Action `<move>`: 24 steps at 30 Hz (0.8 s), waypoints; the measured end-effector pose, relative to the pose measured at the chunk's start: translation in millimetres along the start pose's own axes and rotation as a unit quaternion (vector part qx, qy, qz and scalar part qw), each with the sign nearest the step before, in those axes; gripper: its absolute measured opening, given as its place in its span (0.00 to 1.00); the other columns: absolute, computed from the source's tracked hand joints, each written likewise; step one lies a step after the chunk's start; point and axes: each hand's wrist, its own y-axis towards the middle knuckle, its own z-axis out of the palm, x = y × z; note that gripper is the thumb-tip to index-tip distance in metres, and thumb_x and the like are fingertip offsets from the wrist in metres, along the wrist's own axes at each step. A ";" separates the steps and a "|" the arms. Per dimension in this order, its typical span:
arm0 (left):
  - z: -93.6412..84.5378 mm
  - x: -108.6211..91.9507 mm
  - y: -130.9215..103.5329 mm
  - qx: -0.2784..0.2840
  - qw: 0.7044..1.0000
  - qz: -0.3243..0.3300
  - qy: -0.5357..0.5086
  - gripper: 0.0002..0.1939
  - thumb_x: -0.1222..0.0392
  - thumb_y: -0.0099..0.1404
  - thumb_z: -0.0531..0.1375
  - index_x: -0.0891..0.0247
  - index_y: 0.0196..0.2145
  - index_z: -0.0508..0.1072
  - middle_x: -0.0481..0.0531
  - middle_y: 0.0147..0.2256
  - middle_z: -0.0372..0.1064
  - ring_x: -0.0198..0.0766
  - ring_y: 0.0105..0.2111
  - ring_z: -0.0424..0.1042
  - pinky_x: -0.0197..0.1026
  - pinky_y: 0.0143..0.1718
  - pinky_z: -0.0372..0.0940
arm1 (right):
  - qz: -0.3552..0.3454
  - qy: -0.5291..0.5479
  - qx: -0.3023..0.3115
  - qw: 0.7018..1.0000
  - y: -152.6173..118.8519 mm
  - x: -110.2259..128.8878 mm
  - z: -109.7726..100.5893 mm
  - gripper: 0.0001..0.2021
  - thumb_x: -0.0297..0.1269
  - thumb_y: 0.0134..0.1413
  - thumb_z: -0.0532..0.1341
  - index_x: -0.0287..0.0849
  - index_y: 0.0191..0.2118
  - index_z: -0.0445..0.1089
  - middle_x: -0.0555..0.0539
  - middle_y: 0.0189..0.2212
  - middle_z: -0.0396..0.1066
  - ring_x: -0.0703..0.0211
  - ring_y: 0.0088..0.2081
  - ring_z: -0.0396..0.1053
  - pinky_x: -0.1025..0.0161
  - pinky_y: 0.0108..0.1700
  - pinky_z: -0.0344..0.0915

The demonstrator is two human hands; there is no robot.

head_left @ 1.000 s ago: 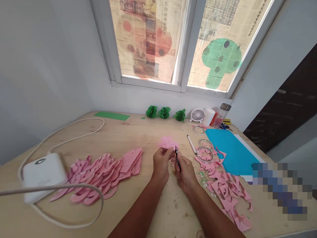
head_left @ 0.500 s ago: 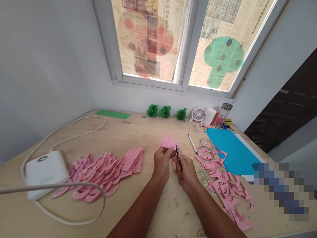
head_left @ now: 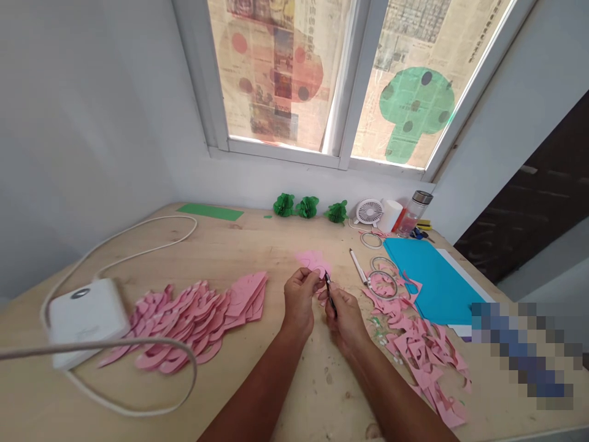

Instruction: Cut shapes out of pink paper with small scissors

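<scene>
Above the middle of the table, my left hand [head_left: 301, 296] pinches the near edge of a piece of pink paper [head_left: 309, 260] with drawn outlines. My right hand [head_left: 346, 312] is closed round a pair of dark scissors [head_left: 330, 293], whose blades reach the paper's right edge close to my left fingertips. How far the blades are parted is too small to tell. To the left lies a heap of cut pink paper shapes [head_left: 184, 325], with several uncut pink pieces [head_left: 248, 294] at its right end. Pink paper scraps [head_left: 427, 362] spread to the right of my right forearm.
A white device [head_left: 87, 319] with a looping cable [head_left: 138, 220] occupies the left side. Green paper flowers [head_left: 307, 207], a small fan [head_left: 369, 212] and a glass bottle [head_left: 414, 215] line the back. Tape rolls [head_left: 383, 285], a pen [head_left: 358, 266] and blue sheets [head_left: 432, 279] are at right.
The pink paper has turned and shifted slightly between my fingers. My left hand has moved a little to the left, and the scissors have dropped slightly towards me.
</scene>
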 end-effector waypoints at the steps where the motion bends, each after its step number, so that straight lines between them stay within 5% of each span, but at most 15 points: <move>1: -0.2 0.3 0.7 -0.001 1.000 0.002 0.000 0.13 0.61 0.44 0.64 0.64 0.18 0.60 0.45 0.18 0.63 0.29 0.19 0.63 0.33 0.22 0.58 | 0.001 0.000 0.000 1.000 -0.2 -0.1 0.3 0.21 0.55 0.43 0.60 0.37 0.25 0.68 0.60 0.08 0.49 0.74 0.10 0.40 0.70 0.14 0.33; 6: -1.6 2.9 2.8 -0.010 1.000 0.011 0.017 0.13 0.61 0.44 0.63 0.64 0.18 0.60 0.45 0.19 0.63 0.30 0.21 0.64 0.35 0.27 0.61 | 0.009 0.006 0.001 1.000 -0.7 1.4 1.4 0.21 0.55 0.42 0.61 0.38 0.25 0.67 0.60 0.08 0.49 0.74 0.10 0.39 0.70 0.14 0.33; 24: 2.0 1.4 -1.6 0.004 1.000 0.008 0.019 0.13 0.60 0.45 0.63 0.64 0.19 0.60 0.43 0.16 0.60 0.27 0.17 0.59 0.32 0.19 0.54 | 0.006 0.035 0.015 0.999 -1.5 1.3 1.6 0.21 0.54 0.45 0.60 0.37 0.27 0.68 0.60 0.09 0.50 0.74 0.11 0.40 0.70 0.14 0.33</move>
